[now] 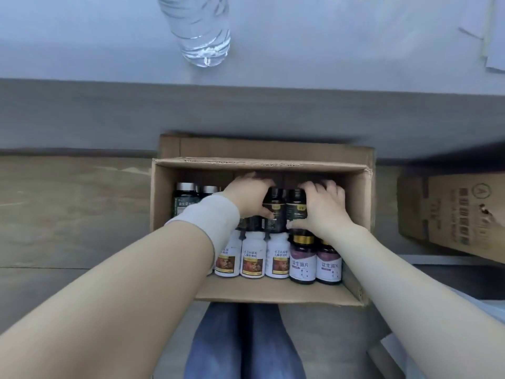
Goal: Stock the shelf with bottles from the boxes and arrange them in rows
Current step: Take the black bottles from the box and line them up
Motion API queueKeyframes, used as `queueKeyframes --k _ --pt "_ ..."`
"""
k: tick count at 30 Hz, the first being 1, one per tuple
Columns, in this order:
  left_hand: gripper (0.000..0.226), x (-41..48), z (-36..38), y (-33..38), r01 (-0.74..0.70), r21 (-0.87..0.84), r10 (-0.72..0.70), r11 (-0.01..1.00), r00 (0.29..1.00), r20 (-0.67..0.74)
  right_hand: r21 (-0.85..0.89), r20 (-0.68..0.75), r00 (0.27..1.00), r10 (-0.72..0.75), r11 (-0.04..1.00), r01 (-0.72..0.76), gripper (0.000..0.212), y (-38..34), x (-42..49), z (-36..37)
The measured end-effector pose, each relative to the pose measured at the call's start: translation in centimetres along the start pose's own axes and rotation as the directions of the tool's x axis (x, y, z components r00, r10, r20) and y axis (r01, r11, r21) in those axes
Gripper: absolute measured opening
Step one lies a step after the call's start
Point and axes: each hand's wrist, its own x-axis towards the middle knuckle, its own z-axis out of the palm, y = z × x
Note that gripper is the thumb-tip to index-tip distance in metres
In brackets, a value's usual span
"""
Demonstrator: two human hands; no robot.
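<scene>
Down in the far half of the box [164,203], your left hand [247,196] has its fingers [261,184] wrapped round the left dark bottle [274,216], your right hand [325,207] round the right dark bottle [296,207]. Lift both straight up, clear of the white bottles [252,255] nearer you, keeping them upright.

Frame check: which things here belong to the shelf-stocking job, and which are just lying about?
Job: open box; left hand gripping the left dark bottle; right hand gripping the right dark bottle; white bottles; purple-labelled bottles; silver-capped bottles; probably the second box.
Lying about: water bottle; paper sheets.
</scene>
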Motion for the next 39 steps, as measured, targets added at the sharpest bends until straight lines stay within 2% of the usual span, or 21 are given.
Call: queueKeyframes --k 4,9,14,17,19,21,24,27,31,33,35,39 --pt "0.071 -0.3 0.1 -0.3 0.016 -0.253 -0.031 0.967 0.998 -0.054 0.147 -0.023 1.0 -0.011 0.989 0.014 0.083 0.4 0.0 0.0" --pt "0.068 -1.9 0.8 -0.1 0.02 -0.401 -0.094 0.916 0.982 -0.166 0.371 -0.148 0.987 -0.06 0.922 0.112 0.072 1.0 -1.1 -0.5" --pt "0.059 -5.7 -0.4 0.5 -0.068 -0.53 -0.11 0.845 0.948 -0.298 0.642 -0.184 0.983 -0.012 0.756 0.13 0.071 1.3 -4.4 -3.2" --pt "0.053 -9.4 -2.1 1.7 -0.119 -0.688 -0.115 0.716 0.952 -0.284 0.776 -0.136 0.988 0.065 0.627 0.066 0.07 1.8 -8.4 -5.4" --pt "0.048 -12.1 -3.5 3.3 -0.153 -0.748 -0.09 0.646 0.958 -0.273 0.862 -0.076 0.987 0.143 0.507 -0.007 0.071 2.0 -11.9 -6.9" --pt "0.044 -15.0 -4.8 5.5 -0.192 -0.762 -0.062 0.618 0.955 -0.291 0.941 -0.02 0.972 0.232 0.333 -0.06 0.071 1.9 -15.7 -8.4" --pt "0.035 -19.7 -6.3 9.8 -0.259 -0.811 -0.006 0.525 0.951 -0.308 0.996 0.04 0.941 0.337 0.067 -0.066 0.045 1.6 -21.8 -10.3" --pt "0.028 -24.4 -6.5 14.0 -0.287 -0.852 0.061 0.438 0.955 -0.291 0.98 0.063 0.929 0.364 -0.201 0.013 0.031 1.0 -28.4 -10.2" --pt "0.017 -30.5 -5.4 19.1 -0.237 -0.922 0.201 0.307 0.963 -0.181 0.904 0.012 0.912 0.411 -0.395 0.166 0.028 -0.6 -38.2 -9.0" --pt "0.014 -33.9 -4.6 22.0 -0.21 -0.942 0.274 0.262 0.952 -0.136 0.878 -0.019 0.886 0.463 -0.416 0.236 0.033 -1.4 -43.3 -8.3" --pt "0.015 -37.5 -3.5 25.4 -0.188 -0.948 0.353 0.255 0.931 -0.09 0.869 -0.048 0.837 0.545 -0.391 0.305 0.035 -1.6 -48.6 -7.7" --pt "0.01 -44.0 -0.2 32.2 -0.173 -0.935 0.53 0.309 0.848 0.019 0.835 -0.085 0.741 0.666 -0.358 0.417 0.022 -1.4 -59.1 -6.3"
